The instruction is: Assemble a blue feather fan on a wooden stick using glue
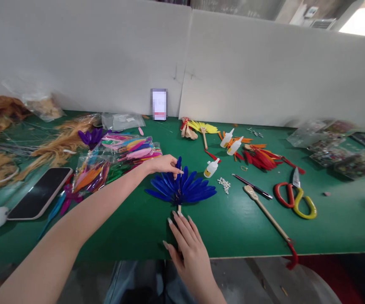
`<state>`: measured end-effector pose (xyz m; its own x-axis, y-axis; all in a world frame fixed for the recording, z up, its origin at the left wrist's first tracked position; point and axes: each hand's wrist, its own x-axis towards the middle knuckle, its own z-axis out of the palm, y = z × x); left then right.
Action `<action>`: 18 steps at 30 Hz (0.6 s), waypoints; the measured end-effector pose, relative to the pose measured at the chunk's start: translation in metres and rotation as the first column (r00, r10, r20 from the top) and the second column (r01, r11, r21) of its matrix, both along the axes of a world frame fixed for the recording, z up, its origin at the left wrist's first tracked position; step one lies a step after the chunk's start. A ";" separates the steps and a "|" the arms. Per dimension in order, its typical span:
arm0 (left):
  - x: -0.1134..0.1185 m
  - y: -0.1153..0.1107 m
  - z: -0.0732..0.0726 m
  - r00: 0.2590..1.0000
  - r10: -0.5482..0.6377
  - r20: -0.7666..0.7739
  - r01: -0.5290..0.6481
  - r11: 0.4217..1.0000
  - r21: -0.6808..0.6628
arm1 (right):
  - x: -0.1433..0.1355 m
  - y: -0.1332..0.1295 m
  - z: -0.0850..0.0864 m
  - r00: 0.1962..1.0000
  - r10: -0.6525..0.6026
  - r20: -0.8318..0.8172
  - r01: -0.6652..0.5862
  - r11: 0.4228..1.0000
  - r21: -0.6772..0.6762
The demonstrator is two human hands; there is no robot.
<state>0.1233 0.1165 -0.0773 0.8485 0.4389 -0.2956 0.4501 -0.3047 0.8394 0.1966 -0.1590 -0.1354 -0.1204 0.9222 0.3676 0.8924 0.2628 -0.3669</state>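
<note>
A fan of dark blue feathers (198, 190) lies spread on the green table, its short wooden handle pointing toward me. Over the upper middle of the fan, my left hand (167, 164) is closed in a pinch at a blue feather; whatever sits between the fingertips is too small to make out. My right hand (187, 240) lies over the wooden handle below the feathers, fingers stretched out and palm down, covering most of it. Behind the fan to the right stands a small white glue bottle (211, 168), with a little pile of white beads (224, 185) beside it.
Right of the fan are a pen (252, 186), a wooden stick (269, 215) with red cord and scissors (290, 198). Two more glue bottles and red feathers (260, 157) lie farther back. Bagged feathers (90, 173) and a phone (39, 193) are at left; another phone (159, 104) stands upright.
</note>
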 end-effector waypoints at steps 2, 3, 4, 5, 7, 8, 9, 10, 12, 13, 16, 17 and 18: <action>0.000 -0.001 0.000 1.000 -0.009 0.006 0.009 1.000 0.006 | 0.000 0.000 0.000 1.000 0.001 0.006 -0.001 1.000 0.001; 0.001 -0.001 0.000 1.000 -0.010 0.005 0.010 1.000 0.007 | 0.000 0.000 0.000 1.000 0.001 0.009 -0.001 1.000 0.002; 0.001 -0.001 0.000 1.000 -0.013 0.004 0.013 1.000 0.007 | 0.000 -0.001 0.000 1.000 0.001 0.012 -0.001 1.000 0.003; 0.001 -0.002 0.001 1.000 -0.015 0.003 0.015 1.000 0.006 | 0.000 -0.001 0.000 1.000 0.001 0.012 -0.001 1.000 0.004; 0.001 -0.004 0.002 1.000 -0.015 -0.005 0.015 1.000 0.009 | 0.000 0.000 0.000 1.000 -0.002 0.004 0.002 1.000 0.007; 0.002 -0.005 0.004 1.000 -0.013 -0.013 0.013 1.000 0.014 | 0.000 0.000 0.001 1.000 -0.002 -0.002 0.002 1.000 0.007; 0.002 -0.006 0.005 1.000 -0.009 -0.023 0.009 1.000 0.023 | 0.000 0.000 0.001 1.000 -0.001 -0.008 0.001 1.000 0.004; 0.003 -0.007 0.007 0.999 -0.004 -0.033 0.005 0.999 0.033 | 0.000 0.000 0.001 1.000 -0.002 -0.014 0.002 1.000 -0.002; 0.004 -0.010 0.009 0.998 0.001 -0.059 0.002 0.999 0.048 | 0.000 0.000 0.003 1.000 -0.002 -0.021 0.002 1.000 -0.020; 0.004 -0.011 0.010 0.998 0.001 -0.069 0.002 0.999 0.053 | 0.000 -0.001 0.003 1.000 -0.003 -0.023 0.002 1.000 -0.029; 0.004 -0.013 0.009 0.998 -0.002 -0.067 0.006 0.999 0.054 | -0.001 -0.001 0.004 0.999 -0.004 -0.036 0.003 0.999 -0.034; 0.003 -0.013 0.009 0.998 0.003 -0.062 0.001 0.999 0.052 | -0.001 -0.001 0.004 0.999 -0.006 -0.042 0.005 0.999 -0.031; 0.003 -0.014 0.008 0.998 0.009 -0.059 -0.006 0.999 0.050 | -0.001 -0.001 0.004 0.999 -0.010 -0.047 0.008 1.000 -0.028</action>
<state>0.1261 0.1030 -0.0691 0.8267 0.4607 -0.3231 0.5011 -0.3416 0.7951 0.1957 -0.1598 -0.1310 -0.0953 0.9331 0.3469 0.8762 0.2440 -0.4157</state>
